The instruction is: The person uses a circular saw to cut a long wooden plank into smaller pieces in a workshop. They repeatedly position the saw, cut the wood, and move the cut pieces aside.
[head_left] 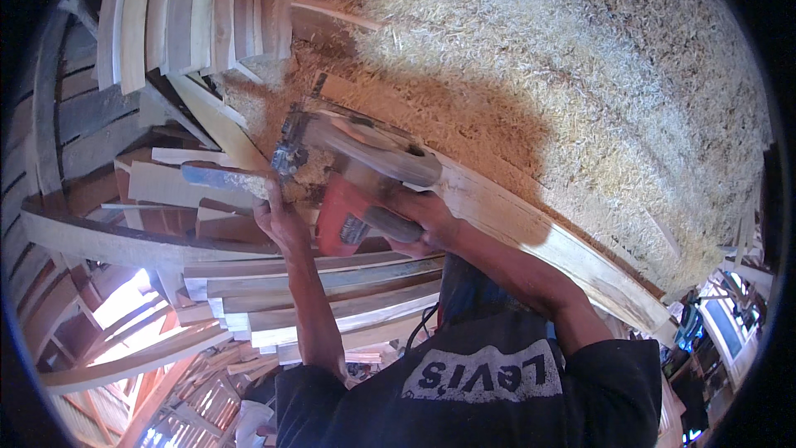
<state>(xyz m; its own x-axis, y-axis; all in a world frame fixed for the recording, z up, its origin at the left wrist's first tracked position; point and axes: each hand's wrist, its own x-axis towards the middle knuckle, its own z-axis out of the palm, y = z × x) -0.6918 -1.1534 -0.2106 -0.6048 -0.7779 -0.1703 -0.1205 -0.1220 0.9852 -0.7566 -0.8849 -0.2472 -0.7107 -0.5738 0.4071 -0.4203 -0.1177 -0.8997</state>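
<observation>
A red and grey electric planer (338,214) sits over a long pale timber (497,209) that runs from the upper middle down to the right. My right hand (427,220) is wrapped round the planer's rear handle. At the planer's front left, my left hand (272,209) closes on the end of a blue-grey bar (214,176) with shavings on it. Some of the left fingers are hidden, and how the bar joins the planer cannot be made out. Wood shavings cling to the planer's body beside its black front end.
A deep heap of wood shavings (580,75) spreads across the upper right. Curved boards (186,8) stand side by side at the upper left. More curved timbers (332,286) lie stacked below the planer. A curved wooden rail (99,236) crosses the left side.
</observation>
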